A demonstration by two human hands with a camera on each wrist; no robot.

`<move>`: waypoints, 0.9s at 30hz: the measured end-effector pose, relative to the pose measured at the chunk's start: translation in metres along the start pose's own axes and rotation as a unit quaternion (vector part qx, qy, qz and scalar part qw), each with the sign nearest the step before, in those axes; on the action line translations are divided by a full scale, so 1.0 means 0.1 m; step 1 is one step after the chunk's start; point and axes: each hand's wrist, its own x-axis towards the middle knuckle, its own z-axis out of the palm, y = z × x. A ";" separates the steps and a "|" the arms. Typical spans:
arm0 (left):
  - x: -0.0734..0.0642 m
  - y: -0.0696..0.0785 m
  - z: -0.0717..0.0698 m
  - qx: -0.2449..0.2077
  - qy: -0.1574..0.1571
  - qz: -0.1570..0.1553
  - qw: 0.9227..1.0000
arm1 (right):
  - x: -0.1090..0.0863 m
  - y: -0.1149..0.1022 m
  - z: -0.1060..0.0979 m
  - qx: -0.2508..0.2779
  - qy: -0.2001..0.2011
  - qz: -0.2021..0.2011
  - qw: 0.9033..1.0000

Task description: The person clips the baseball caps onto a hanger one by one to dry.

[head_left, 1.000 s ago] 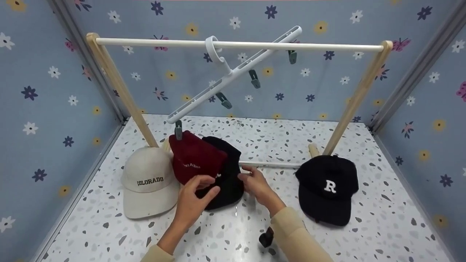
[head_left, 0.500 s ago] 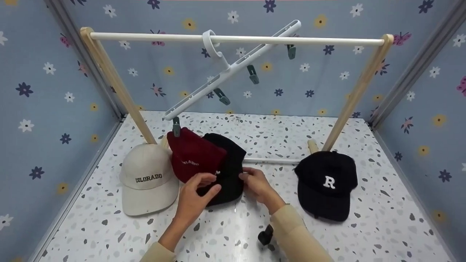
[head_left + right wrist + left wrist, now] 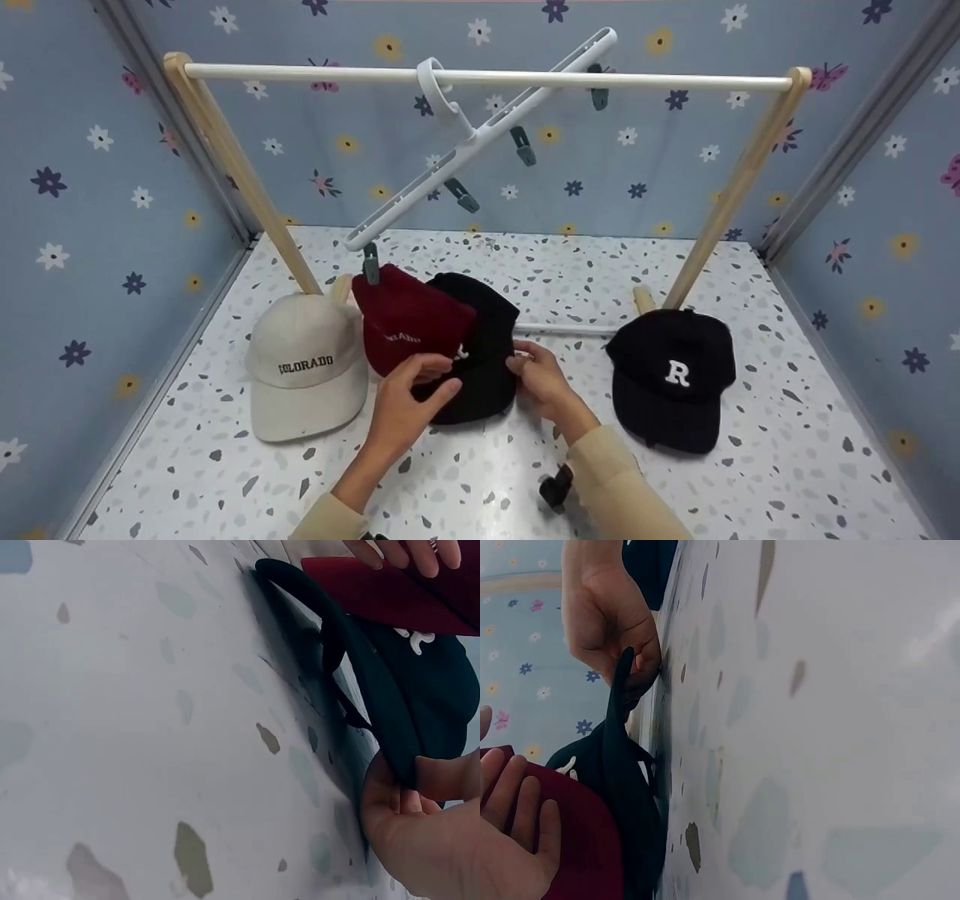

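Observation:
A red cap point(image 3: 420, 319) hangs tilted from a dark green clip point(image 3: 371, 264) at the low left end of a white hanger point(image 3: 480, 139). It partly covers a black cap point(image 3: 484, 375), hiding some of its white letter. My right hand point(image 3: 544, 379) pinches the right edge of that black cap's brim point(image 3: 390, 727), thumb on top and fingers beneath. The brim stands tilted close over the table in the right wrist view. My left hand point(image 3: 409, 401) hovers in front of the red cap, fingers loosely curved and thumb apart, with nothing between them.
A beige cap point(image 3: 304, 371) lettered COLORADO sits at left, and another black cap point(image 3: 675, 379) with a white R at right. The hanger hooks over the rail point(image 3: 637, 79) of a wooden-legged rack point(image 3: 739, 195). More clips point(image 3: 523, 146) dangle from it. A small black object point(image 3: 555, 487) lies near the right sleeve.
My right hand has closed on the brim and shifted slightly right with the black cap. The red cap and hanger's low end swing a little right. My left hand stays nearly still.

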 end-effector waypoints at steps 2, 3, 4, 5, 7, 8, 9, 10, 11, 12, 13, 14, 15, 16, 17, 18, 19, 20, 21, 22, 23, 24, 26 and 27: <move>0.00 -0.01 0.01 -0.001 -0.002 -0.001 1.000 | 0.00 0.01 -0.02 0.005 0.004 -0.002 1.000; 0.00 -0.01 0.01 0.000 -0.002 -0.002 1.000 | -0.01 0.00 -0.03 -0.002 0.009 -0.003 1.000; 0.00 -0.01 0.00 0.000 -0.002 -0.003 1.000 | -0.02 -0.01 -0.05 -0.011 0.011 -0.004 1.000; 0.00 -0.01 0.00 0.000 -0.001 -0.004 1.000 | -0.02 -0.01 -0.06 -0.019 0.015 -0.004 1.000; 0.00 -0.02 0.00 0.001 0.001 -0.009 1.000 | -0.02 -0.02 -0.07 -0.032 0.024 -0.003 0.999; 0.00 -0.03 -0.01 0.002 0.003 -0.010 1.000 | -0.03 -0.03 -0.08 -0.037 0.028 -0.002 0.999; 0.00 -0.03 -0.01 0.002 0.004 -0.012 1.000 | -0.03 -0.03 -0.09 -0.041 0.032 -0.001 0.999; 0.00 -0.04 -0.01 0.001 0.005 -0.013 1.000 | -0.02 -0.03 -0.09 -0.037 0.035 -0.001 0.999; 0.00 -0.05 -0.01 0.001 0.006 -0.014 1.000 | -0.02 -0.03 -0.10 -0.033 0.038 -0.001 0.999; 0.00 -0.05 -0.01 0.000 0.007 -0.014 1.000 | -0.02 -0.04 -0.10 -0.032 0.040 -0.001 0.999; 0.00 -0.06 -0.01 -0.001 0.006 -0.015 1.000 | -0.02 -0.04 -0.11 -0.033 0.042 -0.001 0.999; 0.00 -0.06 -0.02 -0.003 0.006 -0.015 1.000 | -0.02 -0.04 -0.12 -0.035 0.044 -0.002 0.998; 0.00 -0.06 -0.02 -0.004 0.005 -0.016 1.000 | -0.02 -0.05 -0.14 -0.037 0.045 -0.003 0.998; 0.01 -0.06 -0.02 -0.005 0.004 -0.015 1.000 | -0.03 -0.05 -0.16 -0.039 0.047 -0.003 0.998; 0.01 -0.06 -0.02 -0.004 0.004 -0.015 1.000 | -0.03 -0.06 -0.17 -0.039 0.048 -0.002 0.998; 0.01 -0.06 -0.02 -0.004 0.004 -0.014 1.000 | -0.03 -0.06 -0.19 -0.041 0.050 -0.001 0.998; 0.02 -0.06 -0.02 -0.004 0.005 -0.014 1.000 | -0.03 -0.07 -0.21 -0.039 0.051 0.000 0.998; 0.02 -0.06 -0.02 -0.004 0.005 -0.013 1.000 | -0.04 -0.07 -0.23 -0.037 0.052 0.001 0.998; 0.03 -0.06 -0.02 -0.004 0.006 -0.013 1.000 | -0.04 -0.07 -0.25 -0.035 0.053 0.001 0.998; 0.04 -0.06 -0.02 -0.003 0.006 -0.014 1.000 | -0.04 -0.08 -0.27 -0.036 0.056 0.003 0.998; 0.04 -0.06 -0.02 -0.003 0.007 -0.016 1.000 | -0.05 -0.08 -0.29 -0.037 0.058 0.003 0.998; 0.04 -0.07 -0.03 -0.004 0.007 -0.019 1.000 | -0.05 -0.08 -0.30 -0.040 0.062 0.005 0.997; 0.05 -0.08 -0.03 -0.008 0.007 -0.026 1.000 | -0.07 -0.09 -0.34 -0.047 0.070 0.007 0.996; 0.04 -0.08 -0.03 -0.009 0.006 -0.029 1.000 | -0.07 -0.09 -0.35 -0.050 0.074 0.008 0.996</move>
